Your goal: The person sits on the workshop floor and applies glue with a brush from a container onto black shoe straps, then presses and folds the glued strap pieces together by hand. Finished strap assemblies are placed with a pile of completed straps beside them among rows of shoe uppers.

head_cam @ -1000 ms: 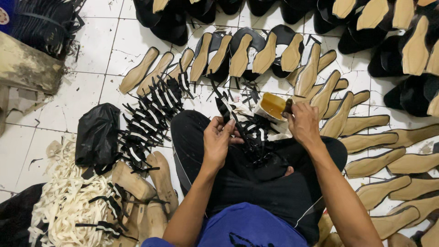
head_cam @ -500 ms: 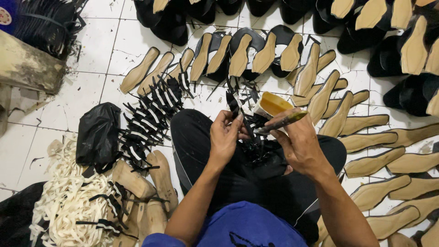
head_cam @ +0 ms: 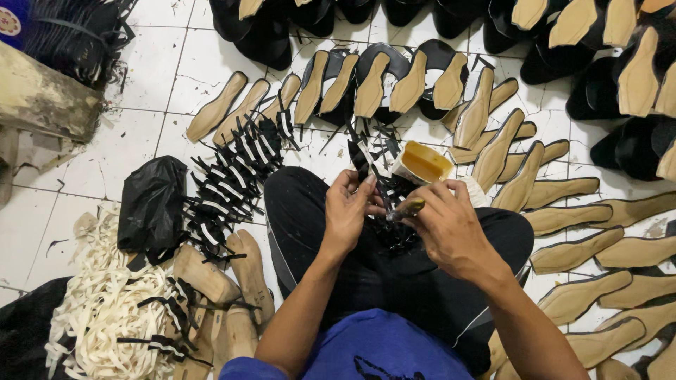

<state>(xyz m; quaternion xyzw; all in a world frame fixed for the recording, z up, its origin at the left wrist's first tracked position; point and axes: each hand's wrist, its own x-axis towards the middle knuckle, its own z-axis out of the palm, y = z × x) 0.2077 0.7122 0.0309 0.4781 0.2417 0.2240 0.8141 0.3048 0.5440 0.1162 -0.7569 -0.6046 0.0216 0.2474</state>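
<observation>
Here my left hand (head_cam: 346,211) pinches a narrow black strap piece (head_cam: 362,160) upright between thumb and fingers, lifted off the lap so its face turns toward the brush. My right hand (head_cam: 445,226) is clenched around a small brush (head_cam: 404,208), its tip pointing toward nine o'clock and meeting the strap's lower part; as I judge it, that grip keeps the wet end away from my trousers. The open glue tin (head_cam: 422,165) of yellowish paste sits at twelve o'clock from the right hand, just beside it, near enough for dipping.

A loose heap of black strap pieces (head_cam: 394,229) lies on my lap under both hands. At nine to ten o'clock from the left hand, more straps (head_cam: 229,186) are fanned out in a row on the white tiled floor (head_cam: 120,151), apart from each other, likely so coated faces stay untouched. Tan insoles (head_cam: 584,243) are spread at three o'clock, and black shoe uppers (head_cam: 394,77) with tan insoles line the floor at twelve. At eight o'clock lie wooden shoe lasts (head_cam: 229,278), a black plastic bag (head_cam: 151,207) and a tangle of cream strips (head_cam: 98,309). Floor goods ring me closely, so a reach outward crosses the laid rows.
</observation>
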